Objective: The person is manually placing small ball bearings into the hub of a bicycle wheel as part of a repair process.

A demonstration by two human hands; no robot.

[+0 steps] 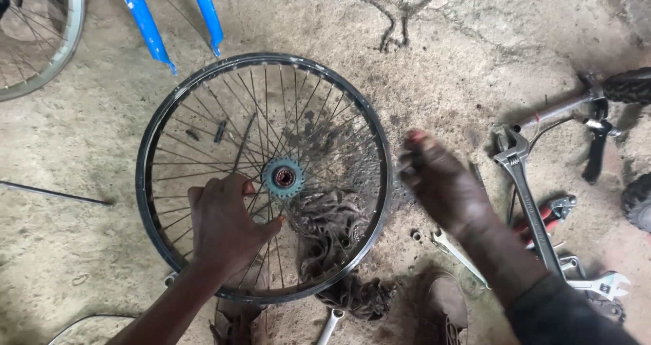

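Observation:
A black bicycle wheel rim (pixel 144 156) with thin spokes lies flat on the dirt floor. A grey sprocket hub (pixel 282 177) sits at its centre. My left hand (pixel 227 224) rests on the spokes just left of and below the hub, fingers spread, holding nothing. My right hand (pixel 442 184), greasy and blurred, hovers just outside the rim's right edge with fingers apart and nothing in it. A dirty rag (pixel 333 231) lies under the spokes inside the rim.
A large pipe wrench (pixel 525 192), red-handled pliers (pixel 553 211), an adjustable wrench (pixel 602 285) and a small spanner (pixel 456 250) lie at the right. A blue fork (pixel 146 21) and another wheel (pixel 47 60) are at the top left. A handlebar (pixel 576 108) lies at the far right.

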